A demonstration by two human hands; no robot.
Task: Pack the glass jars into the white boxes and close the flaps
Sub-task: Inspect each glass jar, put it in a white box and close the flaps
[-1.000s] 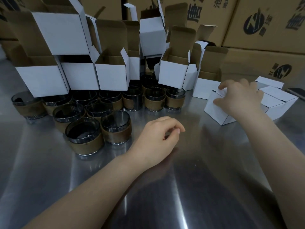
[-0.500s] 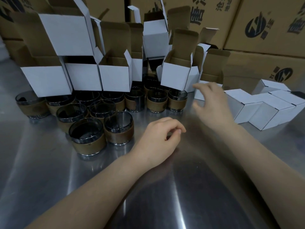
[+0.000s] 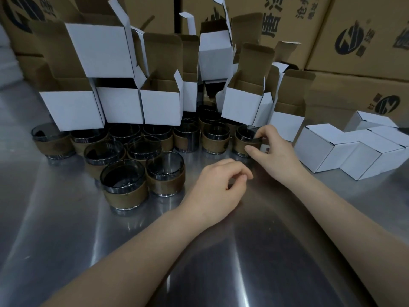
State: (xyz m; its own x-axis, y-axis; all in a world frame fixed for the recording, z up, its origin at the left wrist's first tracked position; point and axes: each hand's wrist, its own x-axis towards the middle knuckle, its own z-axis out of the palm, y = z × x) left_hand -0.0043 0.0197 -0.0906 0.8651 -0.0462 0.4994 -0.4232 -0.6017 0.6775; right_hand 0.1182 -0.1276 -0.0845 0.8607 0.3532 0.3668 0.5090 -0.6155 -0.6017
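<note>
I see a stainless steel table (image 3: 66, 240), its surface streaked with glare. Glass jars (image 3: 124, 185) with brown sleeves stand upright on it in a tight cluster from ten to twelve o'clock, the rightmost jar (image 3: 242, 142) at about one. Behind them are open white boxes (image 3: 161, 109) with raised flaps; I cannot tell whether they sit on the metal or on jars. At two o'clock, closed white boxes (image 3: 316, 149) lie touching in a row. The left hand (image 3: 218, 189) rests on the table at centre.
</note>
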